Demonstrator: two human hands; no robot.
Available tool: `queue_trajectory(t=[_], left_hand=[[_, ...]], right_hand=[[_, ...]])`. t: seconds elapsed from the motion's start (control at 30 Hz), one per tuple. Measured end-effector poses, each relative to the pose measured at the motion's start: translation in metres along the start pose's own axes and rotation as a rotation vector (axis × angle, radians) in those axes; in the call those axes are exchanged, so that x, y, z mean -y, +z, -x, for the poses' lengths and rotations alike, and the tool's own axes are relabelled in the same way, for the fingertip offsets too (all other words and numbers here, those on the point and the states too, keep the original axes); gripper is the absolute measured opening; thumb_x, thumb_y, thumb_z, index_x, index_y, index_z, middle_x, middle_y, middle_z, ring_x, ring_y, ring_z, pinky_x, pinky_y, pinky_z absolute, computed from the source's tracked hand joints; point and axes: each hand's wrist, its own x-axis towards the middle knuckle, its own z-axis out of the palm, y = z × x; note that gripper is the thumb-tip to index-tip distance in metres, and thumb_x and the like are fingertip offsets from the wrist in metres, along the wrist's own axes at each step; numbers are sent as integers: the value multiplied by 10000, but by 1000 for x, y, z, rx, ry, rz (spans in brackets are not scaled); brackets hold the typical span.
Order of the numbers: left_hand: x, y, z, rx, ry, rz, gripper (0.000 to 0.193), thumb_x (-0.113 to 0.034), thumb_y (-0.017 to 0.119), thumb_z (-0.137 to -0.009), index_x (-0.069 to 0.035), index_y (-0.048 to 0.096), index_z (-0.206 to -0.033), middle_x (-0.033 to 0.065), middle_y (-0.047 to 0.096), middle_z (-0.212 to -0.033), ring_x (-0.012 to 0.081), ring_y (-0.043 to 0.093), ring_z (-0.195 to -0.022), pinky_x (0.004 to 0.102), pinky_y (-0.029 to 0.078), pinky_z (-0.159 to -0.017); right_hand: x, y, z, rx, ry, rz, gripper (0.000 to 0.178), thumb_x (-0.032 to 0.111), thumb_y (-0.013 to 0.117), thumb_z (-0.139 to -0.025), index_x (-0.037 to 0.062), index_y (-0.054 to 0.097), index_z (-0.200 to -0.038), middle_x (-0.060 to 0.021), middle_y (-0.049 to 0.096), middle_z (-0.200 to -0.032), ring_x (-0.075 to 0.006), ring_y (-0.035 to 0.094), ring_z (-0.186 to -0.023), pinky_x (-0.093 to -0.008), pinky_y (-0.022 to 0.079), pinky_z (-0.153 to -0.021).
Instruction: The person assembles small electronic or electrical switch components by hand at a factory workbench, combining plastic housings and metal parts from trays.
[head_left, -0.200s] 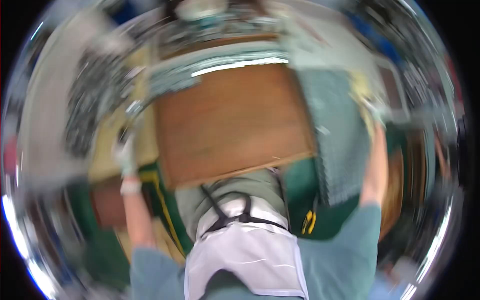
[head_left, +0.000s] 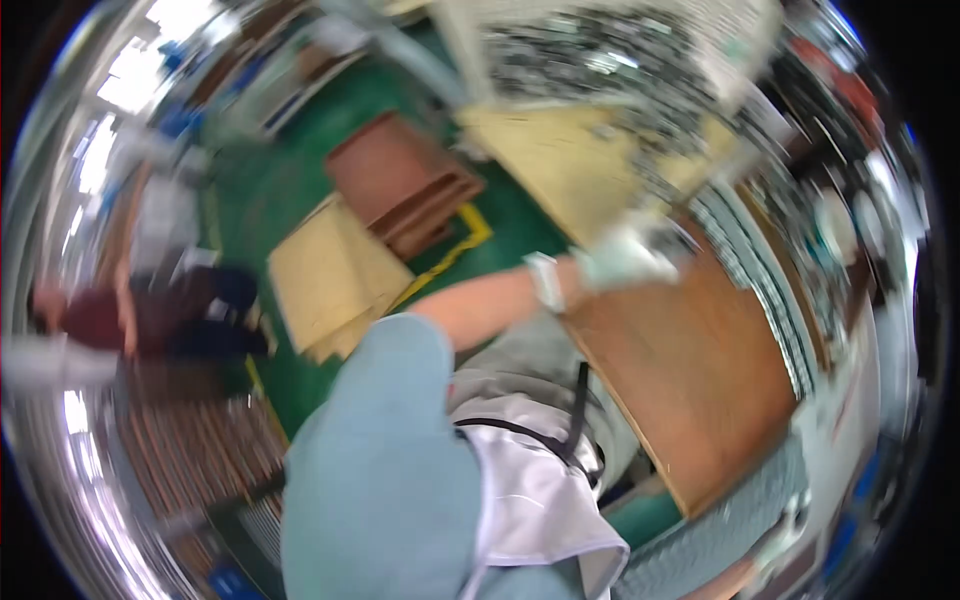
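Observation:
My left hand, in a pale glove with a white band at the wrist, reaches over the far left corner of a brown wooden board. Motion smears its fingers, and something dark shows by their tips that I cannot make out. Low on the right, my right hand, also gloved, is beside a grey ribbed sheet along the board's edge. Its fingers are too blurred to read. A pale yellow board lies beyond my left hand, with a heap of small metal parts past it.
Reddish-brown bins and tan flat boards stand on the green floor at left, near yellow floor tape. Farther left is another person in dark clothing. Rows of silvery strips line the board's far edge.
The whole view has swung round to the left, bringing the bins, floor and another person into sight. My left hand has come from the yellow board to above the brown board.

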Motion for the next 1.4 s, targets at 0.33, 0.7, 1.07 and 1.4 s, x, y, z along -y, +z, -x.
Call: queue_trajectory(t=[0.33,0.7,1.07,1.4], left_hand=[[-15,61,42,278,-404,752,318,-131,670,-895,20,628,-1171,50,667,-1028,140,631,-953,302,505,-857],[3,37,45,268,-501,681,522,-132,615,-863,48,522,-1344,153,609,-1306,275,634,-1120,351,487,-941],[-14,66,43,259,-517,650,480,-113,604,-861,53,552,-1308,132,632,-1232,239,633,-1057,346,485,-916],[-8,60,21,466,-522,485,597,-185,593,-873,49,461,-1406,153,535,-1403,242,604,-1154,306,481,-978]], right_hand=[[136,252,69,523,127,-517,330,70,708,-829,-7,632,-1141,1,633,-994,-68,538,-815,-209,414,-703],[189,276,37,517,167,-498,420,191,743,-819,-31,641,-1161,-63,668,-1051,-133,614,-955,-300,499,-871],[106,287,-151,-42,3,-1032,410,21,638,-765,42,557,-1166,-44,588,-872,-144,540,-742,-293,474,-679],[30,60,-17,-200,11,6,326,145,668,-831,82,723,-1146,-62,729,-1087,-177,668,-964,-309,527,-899]])
